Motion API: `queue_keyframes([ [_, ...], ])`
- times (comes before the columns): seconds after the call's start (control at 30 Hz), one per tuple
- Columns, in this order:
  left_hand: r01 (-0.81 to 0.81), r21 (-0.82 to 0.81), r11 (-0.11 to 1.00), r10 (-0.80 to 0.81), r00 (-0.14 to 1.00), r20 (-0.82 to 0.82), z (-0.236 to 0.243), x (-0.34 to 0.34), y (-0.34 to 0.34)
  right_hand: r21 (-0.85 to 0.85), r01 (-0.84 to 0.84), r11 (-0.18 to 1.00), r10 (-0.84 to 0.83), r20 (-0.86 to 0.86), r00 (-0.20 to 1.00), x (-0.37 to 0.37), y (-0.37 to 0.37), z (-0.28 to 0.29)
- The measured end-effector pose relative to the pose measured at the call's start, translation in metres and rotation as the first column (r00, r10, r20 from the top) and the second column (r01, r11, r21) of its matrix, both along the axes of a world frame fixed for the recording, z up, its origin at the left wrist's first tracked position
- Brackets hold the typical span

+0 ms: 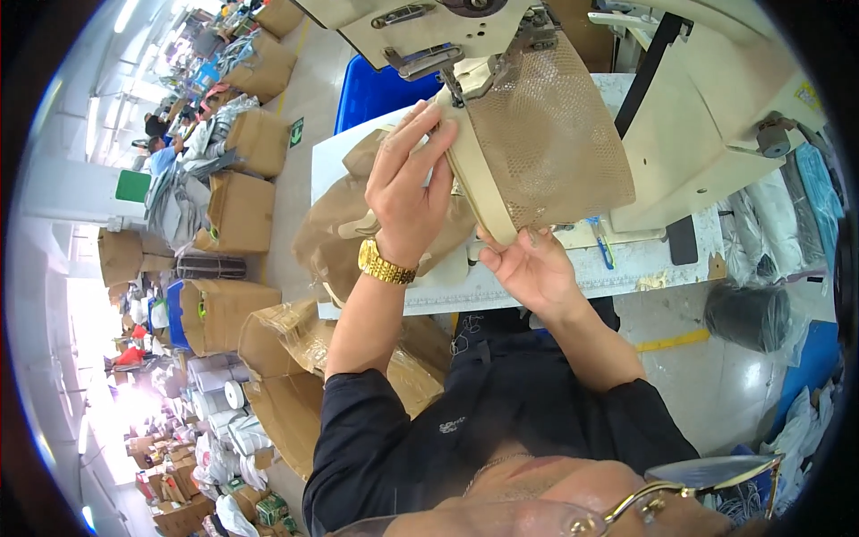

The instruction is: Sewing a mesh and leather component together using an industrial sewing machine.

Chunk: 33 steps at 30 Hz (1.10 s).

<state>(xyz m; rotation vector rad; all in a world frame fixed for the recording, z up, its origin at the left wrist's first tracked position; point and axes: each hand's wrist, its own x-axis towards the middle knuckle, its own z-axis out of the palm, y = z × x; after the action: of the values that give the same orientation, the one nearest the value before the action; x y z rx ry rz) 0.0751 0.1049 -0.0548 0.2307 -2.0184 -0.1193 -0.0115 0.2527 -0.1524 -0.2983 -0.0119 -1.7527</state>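
Tan mesh fabric [555,134] with a cream edge strip [480,166] lies beneath the needle and presser foot [455,89] of a cream sewing machine [385,45]. My left hand [410,183], wearing a gold watch, grips the strip's left edge just below the foot, its fingers extended close together. At the strip's lower end, my right hand [535,273] pinches the corner between thumb and fingers. More tan fabric [331,233] lies bunched on the white table to the left, partly hidden behind my left hand and forearm.
A blue bin [376,89] stands behind the table [429,302]. On the tabletop, a blue pen-like tool [605,246] and a dark flat object [683,242] lie at the right. Cardboard boxes [242,210] line the left side; an open carton [286,394] sits beside me. Wrapped rolls [752,313] stand at right.
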Motion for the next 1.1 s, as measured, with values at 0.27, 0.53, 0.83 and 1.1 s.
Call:
queue_keyframes([
  [0.27,-0.025,0.001,1.000,0.025,1.000,0.012,0.001,-0.005,-0.004,-0.044,-0.010,0.999,0.009,-0.030,1.000,0.004,-0.001,0.013],
  [0.53,-0.016,-0.083,0.996,0.014,0.999,-0.030,-0.005,-0.004,-0.001,0.082,-0.050,0.995,0.057,-0.090,0.994,-0.021,0.001,0.007],
  [0.83,0.004,-0.070,0.998,-0.007,0.999,-0.043,-0.003,-0.003,-0.007,-0.053,-0.055,0.997,0.044,-0.193,0.980,0.007,-0.009,-0.003],
  [1.1,0.039,-0.052,0.998,-0.041,0.999,-0.036,0.000,-0.006,-0.009,-0.062,-0.090,0.994,0.083,-0.109,0.991,0.013,-0.009,0.005],
])
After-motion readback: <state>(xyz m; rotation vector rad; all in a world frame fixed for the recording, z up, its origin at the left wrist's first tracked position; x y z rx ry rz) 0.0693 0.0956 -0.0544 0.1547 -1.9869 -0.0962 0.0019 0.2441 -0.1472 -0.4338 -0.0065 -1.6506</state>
